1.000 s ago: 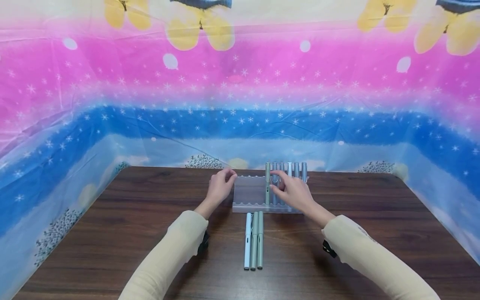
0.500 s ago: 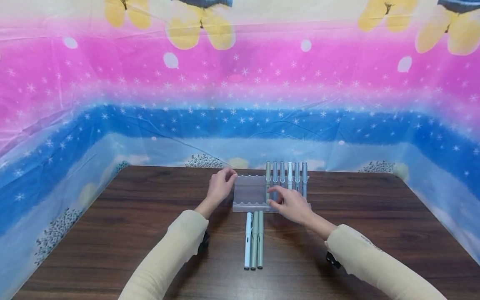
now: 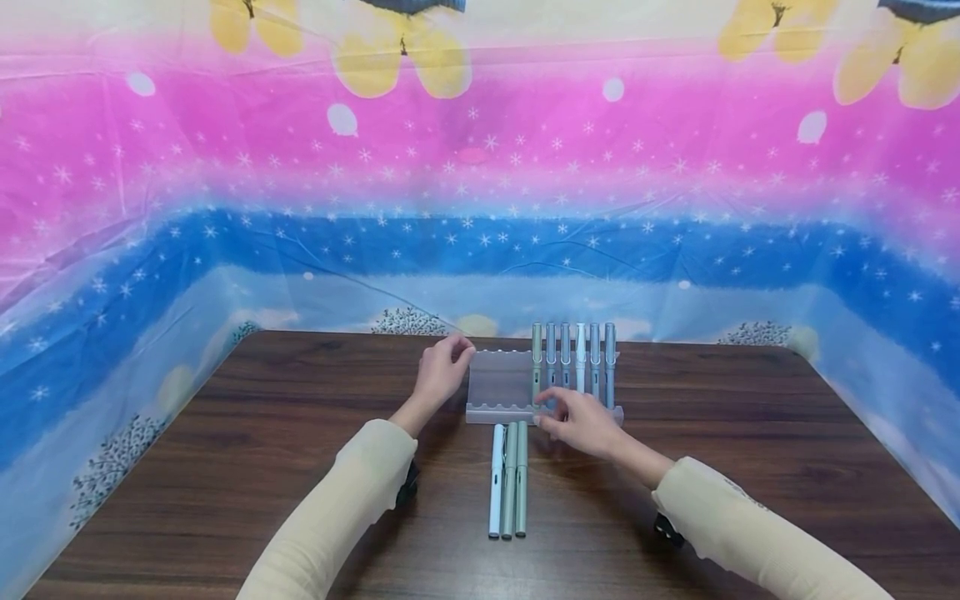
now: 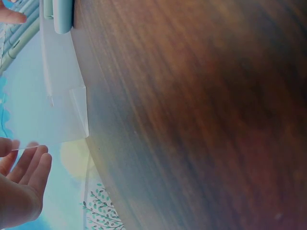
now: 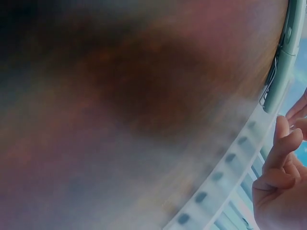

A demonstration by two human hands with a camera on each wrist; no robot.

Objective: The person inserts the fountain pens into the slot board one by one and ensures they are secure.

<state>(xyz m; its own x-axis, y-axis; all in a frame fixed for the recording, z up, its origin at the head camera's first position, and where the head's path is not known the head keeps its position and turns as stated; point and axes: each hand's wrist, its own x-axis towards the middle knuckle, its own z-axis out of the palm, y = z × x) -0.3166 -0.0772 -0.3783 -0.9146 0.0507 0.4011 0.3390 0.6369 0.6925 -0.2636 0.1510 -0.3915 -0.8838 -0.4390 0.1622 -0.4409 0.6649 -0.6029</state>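
A clear pen rack (image 3: 498, 382) with scalloped edges stands near the back of the table. My left hand (image 3: 438, 375) pinches its left edge; in the left wrist view, thumb and fingers meet on the thin clear sheet. Several capped pens lean in the rack's right half: a green pen (image 3: 537, 354) leftmost, a pale one (image 3: 581, 350) and grey-blue ones. Just before the rack's front lip is my right hand (image 3: 585, 423), fingers loosely bent with nothing between them. Below it lie a light blue pen (image 3: 496, 487) and two green pens (image 3: 508, 492), side by side, caps toward the rack.
The brown wooden table (image 3: 300, 467) runs back to a printed cloth (image 3: 480, 242) that hangs around its far and side edges. Rack slots left of the green pen hold no pens.
My right hand has drawn back from the upper part of the leaning green pen, down toward the rack's front lip. The left hand and the pens keep their places.
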